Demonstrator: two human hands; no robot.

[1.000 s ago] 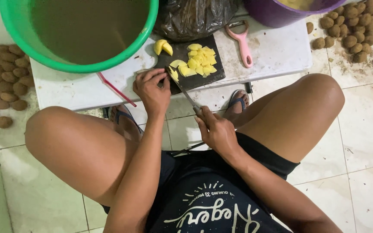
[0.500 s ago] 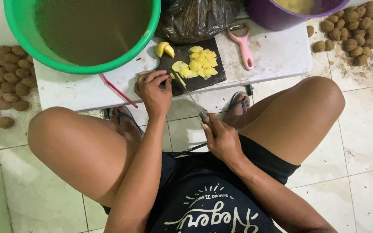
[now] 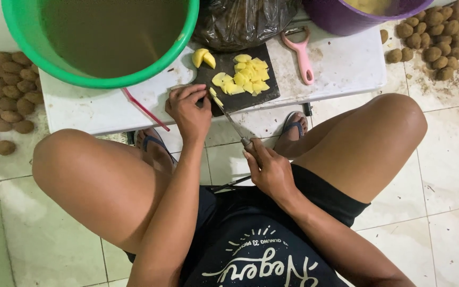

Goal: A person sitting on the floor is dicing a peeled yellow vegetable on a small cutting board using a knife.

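A dark cutting board (image 3: 261, 94) lies on a low white table (image 3: 341, 66) and carries several yellow potato pieces (image 3: 245, 74). My left hand (image 3: 189, 109) presses a piece of peeled potato (image 3: 214, 96) against the board's near left corner, fingers curled over it. My right hand (image 3: 269, 170) grips the handle of a knife (image 3: 229, 118). Its blade slants up to the left, with the tip at the piece beside my left fingers. Two larger peeled pieces (image 3: 204, 57) sit at the board's far left corner.
A green bucket (image 3: 27, 48) of murky water stands on the table at left, a purple tub (image 3: 336, 18) and a dark plastic bag (image 3: 240, 21) behind. A pink peeler (image 3: 304, 58) lies right of the board. Unpeeled brown potatoes are piled on the tiled floor at left (image 3: 3, 101) and right (image 3: 436, 40).
The knife has moved forward so its tip now rests on the piece under my left hand. Both hands stayed near the board's front edge.
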